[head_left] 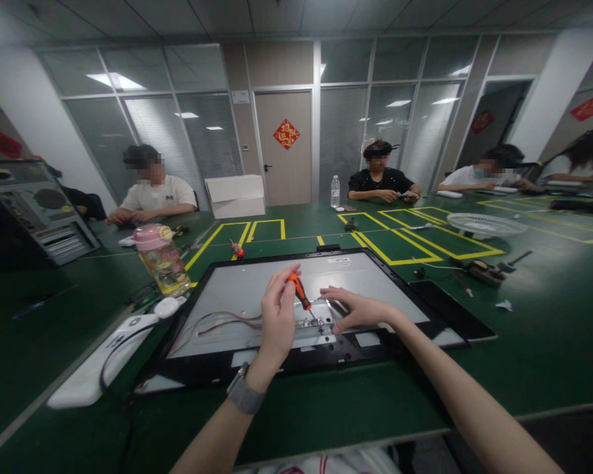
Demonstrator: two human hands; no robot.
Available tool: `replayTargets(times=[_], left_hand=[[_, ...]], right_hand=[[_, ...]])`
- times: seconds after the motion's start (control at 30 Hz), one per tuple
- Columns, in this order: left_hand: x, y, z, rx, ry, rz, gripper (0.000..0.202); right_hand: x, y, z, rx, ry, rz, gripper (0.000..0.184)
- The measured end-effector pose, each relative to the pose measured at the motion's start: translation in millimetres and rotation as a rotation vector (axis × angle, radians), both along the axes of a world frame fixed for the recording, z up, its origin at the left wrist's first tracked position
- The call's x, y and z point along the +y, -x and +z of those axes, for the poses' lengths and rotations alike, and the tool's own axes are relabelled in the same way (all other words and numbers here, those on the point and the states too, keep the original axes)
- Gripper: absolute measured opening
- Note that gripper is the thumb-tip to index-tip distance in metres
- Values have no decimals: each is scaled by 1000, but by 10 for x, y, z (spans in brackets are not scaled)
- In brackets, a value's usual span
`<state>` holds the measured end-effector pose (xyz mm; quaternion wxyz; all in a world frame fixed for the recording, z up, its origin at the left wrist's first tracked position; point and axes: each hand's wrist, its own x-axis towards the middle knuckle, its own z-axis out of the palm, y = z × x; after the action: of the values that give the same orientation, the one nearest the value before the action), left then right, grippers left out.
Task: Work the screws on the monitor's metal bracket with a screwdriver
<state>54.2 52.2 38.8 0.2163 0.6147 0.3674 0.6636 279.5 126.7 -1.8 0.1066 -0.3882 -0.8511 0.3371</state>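
Observation:
A flat display panel [227, 283] with a black frame lies back side up on the table. My left hand [277, 313], with a grey-banded watch on its wrist, has the handle of an orange and black screwdriver [301, 293] between thumb and fingers. The screwdriver leans, its tip down at a metal bracket [321, 331] near the panel's front edge. To the right of the tip, my right hand [358, 309] rests with fingers spread over the bracket area. Thin wires [217, 318] run from the bracket toward the left side of the panel.
A pink-lidded bottle [162, 260], a white power strip [103, 362] and a computer case [34, 204] stand or lie at the left. A black flat slab [452, 309] and a white round grille [484, 225] lie right. Several people sit across the green table [538, 355].

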Motion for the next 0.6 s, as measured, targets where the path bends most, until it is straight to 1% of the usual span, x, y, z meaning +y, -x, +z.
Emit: replayTargets(times=[0.23, 0.4, 0.6], left_hand=[[-12, -23, -18, 24, -22, 42, 20], [-14, -16, -12, 2, 3, 3, 26], [-3, -16, -19, -17, 33, -30, 26]], right_hand=[[6, 2, -5, 3, 10, -1, 103], [-13, 7, 23, -10, 9, 2, 102], [-10, 7, 16, -8, 1, 0, 102]])
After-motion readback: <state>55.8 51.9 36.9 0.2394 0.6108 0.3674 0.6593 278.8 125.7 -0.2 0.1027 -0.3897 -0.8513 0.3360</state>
